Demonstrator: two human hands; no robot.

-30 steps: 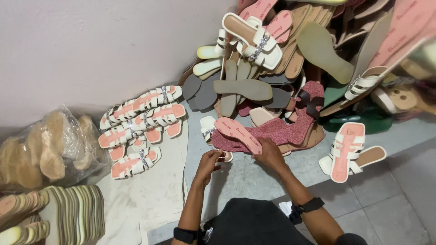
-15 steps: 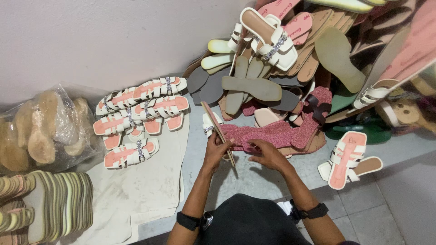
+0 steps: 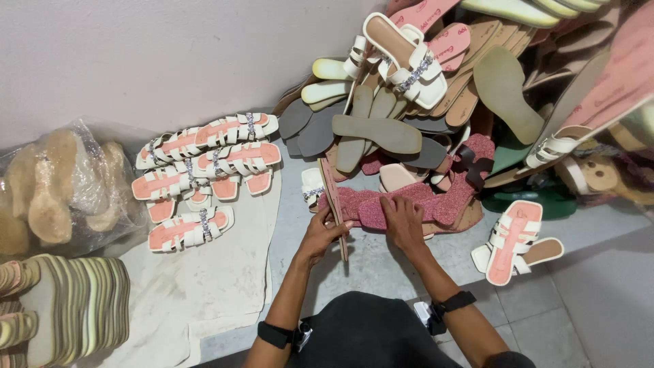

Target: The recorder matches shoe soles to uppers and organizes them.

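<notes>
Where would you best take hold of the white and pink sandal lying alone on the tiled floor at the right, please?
Probably by its white straps, coming from above: the sandal lies sole-down, apart from the pile, and the straps arch up off the pink footbed.

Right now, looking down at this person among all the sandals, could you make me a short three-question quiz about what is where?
1. True or false: the left hand holds a thin sole turned on its edge.
2. What does the right hand rest on? A) a clear plastic bag B) a pink glittery sole C) a stack of soles
3. What lies on the pale cloth by the wall?

Key
1. True.
2. B.
3. Finished white-strapped sandals with pink insoles, laid in rows.
</notes>
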